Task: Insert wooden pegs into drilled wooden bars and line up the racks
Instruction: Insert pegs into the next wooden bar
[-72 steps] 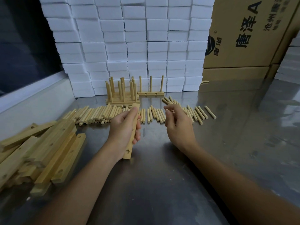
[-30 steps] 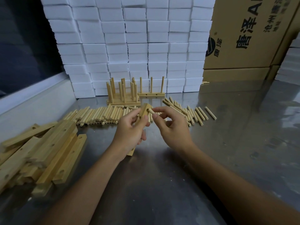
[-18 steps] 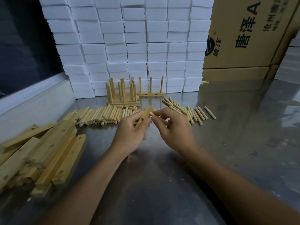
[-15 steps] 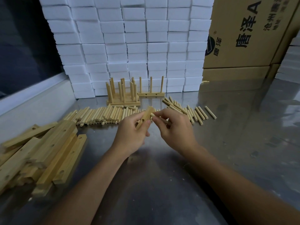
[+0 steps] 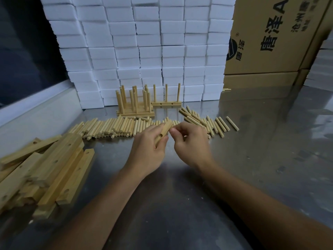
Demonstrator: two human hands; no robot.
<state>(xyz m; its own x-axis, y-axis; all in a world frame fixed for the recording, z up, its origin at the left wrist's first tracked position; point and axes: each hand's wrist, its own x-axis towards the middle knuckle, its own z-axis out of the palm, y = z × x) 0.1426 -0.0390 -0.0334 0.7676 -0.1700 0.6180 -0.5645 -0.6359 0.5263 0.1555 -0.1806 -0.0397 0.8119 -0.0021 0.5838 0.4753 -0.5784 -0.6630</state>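
Head view: left hand (image 5: 149,147) gripped a drilled bar (image 5: 163,132) above the tabletop (image 5: 252,159); right hand (image 5: 191,141), fingers curled at the bar's far end, peg not discernible. Loose pegs (image 5: 115,128) lay just behind.

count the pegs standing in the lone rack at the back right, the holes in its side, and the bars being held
pegs standing in the lone rack: 3
side holes in it: 2
bar held in the left hand: 1
total: 6
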